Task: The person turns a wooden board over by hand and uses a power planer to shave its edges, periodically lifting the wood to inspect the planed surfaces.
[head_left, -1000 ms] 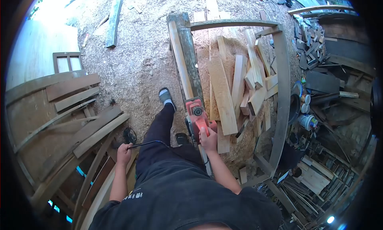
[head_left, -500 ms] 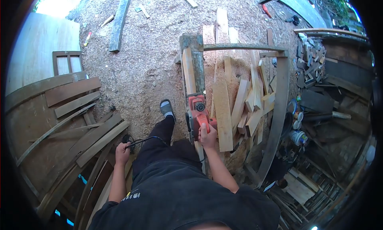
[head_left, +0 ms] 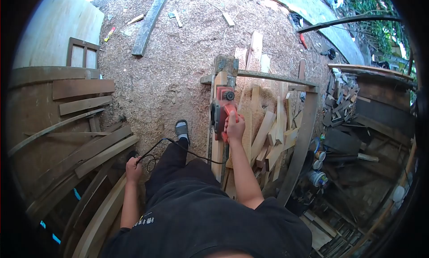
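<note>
My right hand point(head_left: 234, 126) is wrapped round the handle of a red electric planer point(head_left: 222, 105). The tool sits on a light wooden board point(head_left: 217, 157) that lies lengthwise along a narrow wooden bench, up to a weathered block point(head_left: 226, 64) at its far end. Off to the left, my left hand point(head_left: 133, 168) is closed on a black power cord point(head_left: 153, 149), which sags across my legs toward the planer. The planer's underside and the wood beneath it are hidden.
Loose light boards point(head_left: 268, 133) lie right of the bench, inside a timber frame point(head_left: 306, 124). Dark planks point(head_left: 96, 150) are stacked at the left. Wood shavings point(head_left: 161, 79) cover the ground, with a long beam point(head_left: 151, 23) ahead. Offcuts point(head_left: 342, 97) and buckets point(head_left: 317, 177) are at the right.
The planer has moved forward along the board, away from my body, with my right arm stretching after it. My left hand still grips the cord. The view has shifted slightly.
</note>
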The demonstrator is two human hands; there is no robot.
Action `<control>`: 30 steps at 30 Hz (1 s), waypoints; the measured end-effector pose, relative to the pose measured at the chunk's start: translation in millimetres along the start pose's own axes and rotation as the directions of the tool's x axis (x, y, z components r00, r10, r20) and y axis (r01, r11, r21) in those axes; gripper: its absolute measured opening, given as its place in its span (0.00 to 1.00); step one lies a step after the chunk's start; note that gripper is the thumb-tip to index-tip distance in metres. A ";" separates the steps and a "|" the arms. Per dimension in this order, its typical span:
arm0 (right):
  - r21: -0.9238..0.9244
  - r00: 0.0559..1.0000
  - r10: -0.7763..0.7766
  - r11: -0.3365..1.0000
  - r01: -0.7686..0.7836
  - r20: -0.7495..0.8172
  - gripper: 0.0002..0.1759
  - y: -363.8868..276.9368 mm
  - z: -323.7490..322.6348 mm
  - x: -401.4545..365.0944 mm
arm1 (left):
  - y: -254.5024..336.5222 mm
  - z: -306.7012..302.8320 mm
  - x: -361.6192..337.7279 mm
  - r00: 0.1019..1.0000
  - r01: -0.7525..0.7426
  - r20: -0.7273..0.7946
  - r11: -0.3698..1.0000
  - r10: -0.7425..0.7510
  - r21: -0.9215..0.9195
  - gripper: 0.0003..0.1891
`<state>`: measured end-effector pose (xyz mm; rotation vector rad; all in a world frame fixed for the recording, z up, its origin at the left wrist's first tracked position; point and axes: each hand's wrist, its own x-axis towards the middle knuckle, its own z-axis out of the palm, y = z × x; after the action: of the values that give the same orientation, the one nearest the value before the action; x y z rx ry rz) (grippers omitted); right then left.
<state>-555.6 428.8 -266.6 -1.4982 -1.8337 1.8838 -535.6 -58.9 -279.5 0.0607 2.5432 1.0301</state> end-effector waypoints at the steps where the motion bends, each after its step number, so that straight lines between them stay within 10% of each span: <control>1: 0.016 1.000 0.002 1.000 -0.002 -0.013 0.29 -8.7 6.0 7.1 | -3.4 1.1 -1.7 1.000 -0.016 -0.016 1.000 0.016 -0.006 0.16; 17: 0.158 0.996 -0.088 0.984 0.081 0.036 0.27 -121.9 66.2 132.8 | 11.6 -20.5 -52.5 0.999 -0.035 -0.029 0.997 0.037 0.067 0.12; 30: 0.000 0.999 0.021 1.000 -0.021 0.040 0.28 -8.2 -74.3 -43.3 | 25.4 -19.5 -42.4 0.996 -0.031 0.078 1.000 0.030 0.001 0.15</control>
<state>-487.2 453.6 -220.0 -1.4960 -1.8412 1.9367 -506.5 -61.2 -235.1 0.1382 2.4803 1.0160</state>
